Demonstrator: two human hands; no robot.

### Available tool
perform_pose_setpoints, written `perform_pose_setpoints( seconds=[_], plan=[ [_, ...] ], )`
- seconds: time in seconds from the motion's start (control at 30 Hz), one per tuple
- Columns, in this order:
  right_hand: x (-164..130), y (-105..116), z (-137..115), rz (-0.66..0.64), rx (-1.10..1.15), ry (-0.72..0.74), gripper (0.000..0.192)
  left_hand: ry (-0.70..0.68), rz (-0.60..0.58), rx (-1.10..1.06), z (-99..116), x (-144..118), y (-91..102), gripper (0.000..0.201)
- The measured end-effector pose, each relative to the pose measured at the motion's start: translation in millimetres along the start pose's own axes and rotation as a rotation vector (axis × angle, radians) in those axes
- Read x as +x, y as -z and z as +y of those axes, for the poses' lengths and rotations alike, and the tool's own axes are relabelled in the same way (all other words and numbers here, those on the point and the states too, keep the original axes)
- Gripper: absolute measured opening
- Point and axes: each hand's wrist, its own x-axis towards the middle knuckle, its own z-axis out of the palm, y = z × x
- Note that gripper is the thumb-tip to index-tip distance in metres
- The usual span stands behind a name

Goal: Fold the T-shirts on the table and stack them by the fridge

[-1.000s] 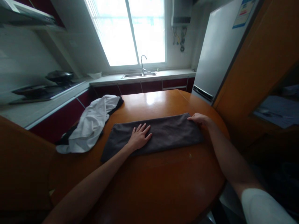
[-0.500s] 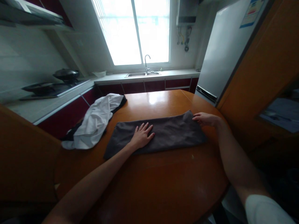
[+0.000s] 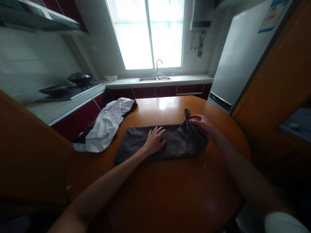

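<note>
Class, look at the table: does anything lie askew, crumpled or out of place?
Yes. The white cloth lies crumpled, drooping over the table edge. The grey towel lies flat, except the corner pinched up by the right hand.

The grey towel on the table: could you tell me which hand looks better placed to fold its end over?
Probably the right hand: its fingers pinch the raised far-right corner of the grey towel. The left hand lies flat on the towel's middle, pinning it to the wooden table.

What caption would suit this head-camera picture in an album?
Left hand flat on a dark grey cloth on a round wooden table; right hand pinches its far corner upward.
</note>
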Motion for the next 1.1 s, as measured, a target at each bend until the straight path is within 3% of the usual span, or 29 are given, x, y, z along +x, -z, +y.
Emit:
perform_pose_setpoints(
  seconds=[0.1,0.2,0.27,0.37,0.43,0.57,0.67,0.77,0.93,1.1],
  plan=[
    [-10,-38,6,0.049,-0.035,0.102,0.041,-0.168,0.097,-0.357,17,4,0.5,0.054],
    [-20,-70,17,0.085,-0.176,0.261,0.041,-0.237,0.092,-0.714,32,5,-4.2,0.060],
    [-25,-86,26,0.104,-0.275,0.358,0.039,-0.245,0.081,-0.845,39,4,-8.3,0.062],
    [-29,-100,41,0.081,-0.348,0.413,0.037,-0.187,0.106,-0.870,40,2,-13.0,0.054],
    [-30,-104,48,0.012,-0.320,0.367,0.038,-0.085,0.117,-0.844,36,2,-15.5,0.049],
    [-30,-105,50,-0.117,-0.114,0.133,0.054,0.098,0.107,-0.819,25,7,-21.9,0.043],
    [-27,-101,46,-0.211,0.016,-0.015,0.060,0.140,0.139,-0.784,18,11,-25.5,0.038],
    [-27,-97,40,-0.274,0.082,-0.072,0.064,0.137,0.152,-0.797,16,12,-24.8,0.041],
    [-31,-93,30,-0.250,0.111,-0.051,0.062,0.118,0.125,-0.884,18,14,-12.4,0.049],
    [-32,-90,23,0.041,-0.061,0.246,0.027,0.166,0.122,-0.884,20,18,16.2,0.059]
  ],
)
